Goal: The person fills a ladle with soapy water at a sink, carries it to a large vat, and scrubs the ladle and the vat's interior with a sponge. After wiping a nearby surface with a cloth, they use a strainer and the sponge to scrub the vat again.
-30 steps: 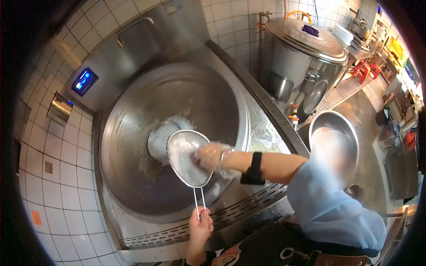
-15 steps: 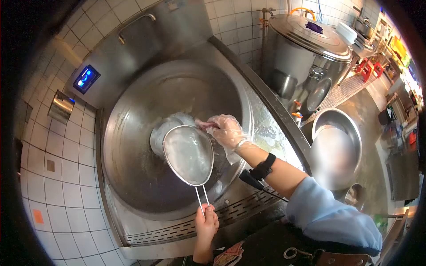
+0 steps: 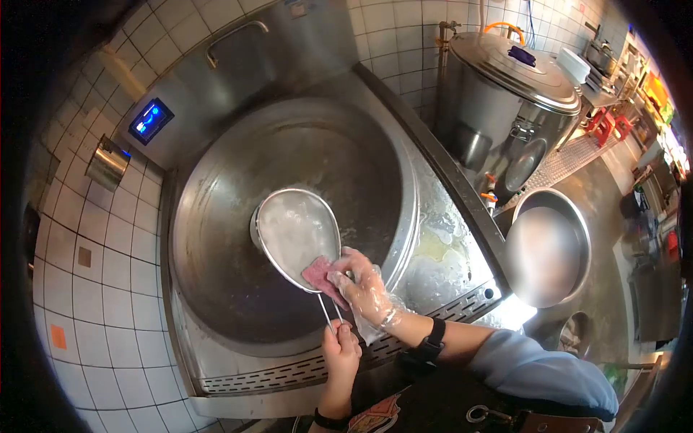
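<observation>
My left hand [image 3: 341, 355], bare, is closed round the two-wire handle of a round fine-mesh strainer [image 3: 297, 229]. The strainer is held over a very large round steel wok [image 3: 238, 289], its mesh looking whitish and wet. In a clear plastic glove, my right hand [image 3: 367, 290] pinches a pink scrubbing pad [image 3: 317, 274]. That pad lies against the strainer's near rim, where the handle joins. Part of a pale round shape shows behind the strainer's left edge; I cannot make out what it is.
A bent tap [image 3: 238, 36] and a lit control panel [image 3: 151, 120] are at the back left. A steel cup [image 3: 108, 164] is by the tiled wall. To the right stand a lidded steel pot [image 3: 491, 101] and a steel basin [image 3: 582, 249]. Wet patches cover the ledge [image 3: 440, 238].
My right hand has brought the pink pad from beyond the strainer's right side down to its near rim. The strainer sits slightly higher in view. My left hand keeps its grip on the handle.
</observation>
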